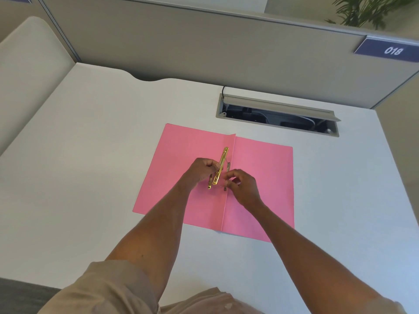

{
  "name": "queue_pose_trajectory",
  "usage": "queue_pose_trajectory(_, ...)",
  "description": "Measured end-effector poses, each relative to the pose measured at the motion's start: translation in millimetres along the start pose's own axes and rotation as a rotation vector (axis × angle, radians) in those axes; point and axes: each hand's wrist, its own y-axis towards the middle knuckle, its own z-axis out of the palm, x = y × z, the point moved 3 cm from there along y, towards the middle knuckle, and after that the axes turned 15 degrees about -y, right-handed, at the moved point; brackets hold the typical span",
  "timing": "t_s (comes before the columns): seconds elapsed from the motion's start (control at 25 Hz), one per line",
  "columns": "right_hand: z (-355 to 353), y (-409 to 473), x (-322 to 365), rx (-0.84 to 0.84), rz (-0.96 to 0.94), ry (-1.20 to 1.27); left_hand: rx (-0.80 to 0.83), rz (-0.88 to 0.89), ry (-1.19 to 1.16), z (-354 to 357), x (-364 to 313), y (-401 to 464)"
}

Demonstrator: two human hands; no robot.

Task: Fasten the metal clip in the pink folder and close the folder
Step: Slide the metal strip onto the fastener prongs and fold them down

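Observation:
The pink folder (260,177) lies open and flat on the white desk, its fold running down the middle. A gold metal clip bar (222,164) stands tilted up just left of the fold. My left hand (203,169) grips the bar at its lower half. My right hand (241,184) pinches a thin metal prong (227,167) of the clip beside the fold, fingertips close together. The clip's lower end shows between the two hands; the part under my fingers is hidden.
An open cable tray (277,114) is set into the white desk (90,155) behind the folder. Grey partition walls (204,46) close off the back and right; a label reading 018 (391,51) hangs at the right. A plant (367,10) shows beyond.

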Motion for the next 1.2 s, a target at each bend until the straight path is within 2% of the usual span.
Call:
queue_pose_trajectory(0.16, 14, -18, -1, 0.091, -0.076, -0.039, -0.011, 0.004, 0.001, 2, 0, -2)
queue_pose_trajectory(0.4, 15, -8, 0, 0.027, 0.111, 0.079, -0.027, -0.002, -0.015, 2, -1, -3)
queue_pose_trajectory(0.56, 16, 2, 2, 0.048, 0.202, 0.078, -0.01, 0.001, -0.059, 2, 0, -3)
queue_pose_trajectory(0.72, 19, 9, 4, 0.085, 0.188, -0.057, -0.004, 0.004, -0.071, 5, 0, -4)
queue_pose_trajectory(0.92, 23, 8, 2, 0.129, 0.149, -0.114, -0.006, -0.011, -0.067, 4, 0, -3)
queue_pose_trajectory(1.2, 21, 6, 0, 0.109, 0.138, -0.055, 0.0, -0.005, -0.058, 3, 0, -4)
